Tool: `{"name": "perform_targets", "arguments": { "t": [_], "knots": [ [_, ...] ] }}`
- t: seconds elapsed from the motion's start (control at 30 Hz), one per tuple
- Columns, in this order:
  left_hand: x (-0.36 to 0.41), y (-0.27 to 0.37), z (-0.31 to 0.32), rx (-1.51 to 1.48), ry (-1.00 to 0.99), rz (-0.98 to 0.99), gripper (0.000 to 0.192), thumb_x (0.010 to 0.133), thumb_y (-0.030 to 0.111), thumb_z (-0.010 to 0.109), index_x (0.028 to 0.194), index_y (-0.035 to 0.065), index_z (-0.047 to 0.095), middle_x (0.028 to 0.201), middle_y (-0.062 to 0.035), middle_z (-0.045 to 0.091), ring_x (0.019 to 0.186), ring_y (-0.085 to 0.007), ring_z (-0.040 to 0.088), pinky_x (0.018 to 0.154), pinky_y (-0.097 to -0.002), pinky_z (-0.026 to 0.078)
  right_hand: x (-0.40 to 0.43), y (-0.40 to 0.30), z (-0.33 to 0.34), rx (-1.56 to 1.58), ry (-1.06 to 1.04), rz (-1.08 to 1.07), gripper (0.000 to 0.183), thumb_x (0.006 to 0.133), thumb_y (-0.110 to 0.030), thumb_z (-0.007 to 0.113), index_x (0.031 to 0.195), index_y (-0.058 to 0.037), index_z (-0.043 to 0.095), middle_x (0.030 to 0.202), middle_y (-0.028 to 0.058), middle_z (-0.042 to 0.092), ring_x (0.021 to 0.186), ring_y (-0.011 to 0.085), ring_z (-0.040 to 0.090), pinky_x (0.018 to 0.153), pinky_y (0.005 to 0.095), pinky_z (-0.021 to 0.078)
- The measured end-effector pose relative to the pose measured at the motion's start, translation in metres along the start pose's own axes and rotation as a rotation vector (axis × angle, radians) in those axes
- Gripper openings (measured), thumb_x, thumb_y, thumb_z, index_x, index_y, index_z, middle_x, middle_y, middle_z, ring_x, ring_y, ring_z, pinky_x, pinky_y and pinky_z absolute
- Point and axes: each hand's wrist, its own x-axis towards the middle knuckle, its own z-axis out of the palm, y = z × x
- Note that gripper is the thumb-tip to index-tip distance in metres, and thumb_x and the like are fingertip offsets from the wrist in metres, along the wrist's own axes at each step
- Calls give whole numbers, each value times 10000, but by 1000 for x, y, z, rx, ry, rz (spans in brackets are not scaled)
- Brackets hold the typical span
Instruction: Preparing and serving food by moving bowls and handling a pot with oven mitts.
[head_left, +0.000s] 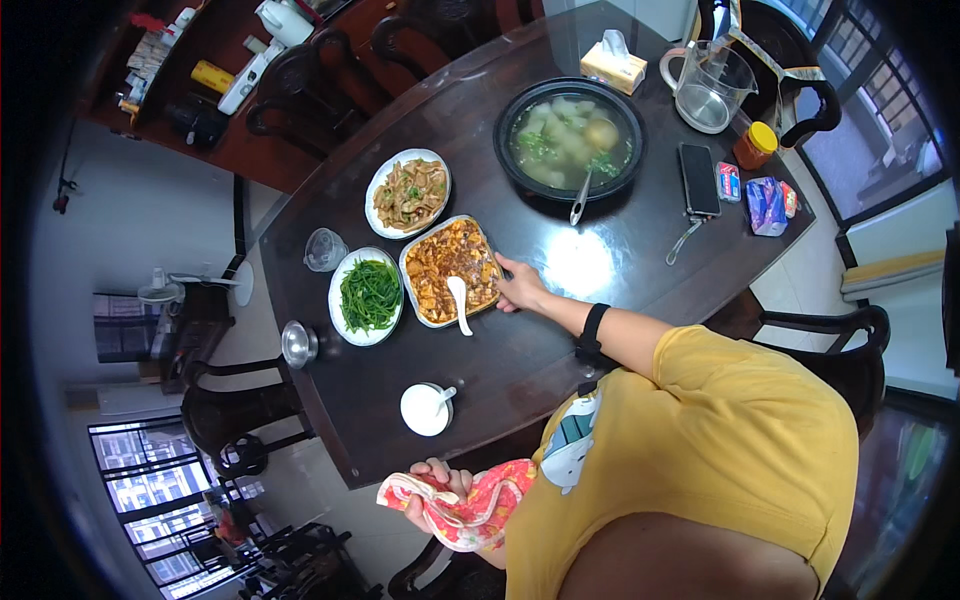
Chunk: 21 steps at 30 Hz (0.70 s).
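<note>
My right hand (519, 283), with a black band at the wrist, grips the right edge of a square dish of tofu in brown sauce (442, 255). A white soup spoon (459, 304) rests in that dish, its handle over the near rim. My left hand (439, 480) is closed around a folded red floral pot holder or oven mitt (480, 517) with pale trim, just off the table's near edge. Beside the dish stand a plate of green vegetables (370, 295) and a plate of stir-fried slices (409, 193). Closer to me is a white bowl (426, 409) with a spoon.
A black pot of soup (504, 161) with a ladle (580, 199) stands farther back on the dark table (360, 405). Around it are a tissue box (611, 67), glass jug (709, 94), jar (756, 146) and phone (699, 180). A metal bowl (298, 345) and plastic cups (325, 250) sit near the left edge.
</note>
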Motion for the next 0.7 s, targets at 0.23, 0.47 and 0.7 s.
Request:
{"name": "perform_targets", "arguments": {
  "t": [0.23,0.47,0.7],
  "knots": [
    [30,2,-10,-46,9,-27,418,880,328,508,1166,25,533,910,-119,574,510,-184,509,541,-318,376,10,-29,-22,-201,-112,85,662,891,-14,542,1478,-154,269,820,115,671,608,143,661,528,268,581],
    [31,15,-22,-75,86,33,402,888,324,498,1143,14,516,915,-129,582,513,-203,545,516,-310,400,38,-33,-21,-180,-230,111,650,873,-36,580,1460,-127,316,848,150,679,600,177,668,533,287,591],
    [15,65,-21,-46,383,159,410,860,360,548,1049,0,501,780,-107,535,426,-142,451,412,-265,383,96,-64,-42,-436,17,-183,673,812,-290,682,1364,10,438,883,113,662,689,168,636,616,299,525]
  ]
}}
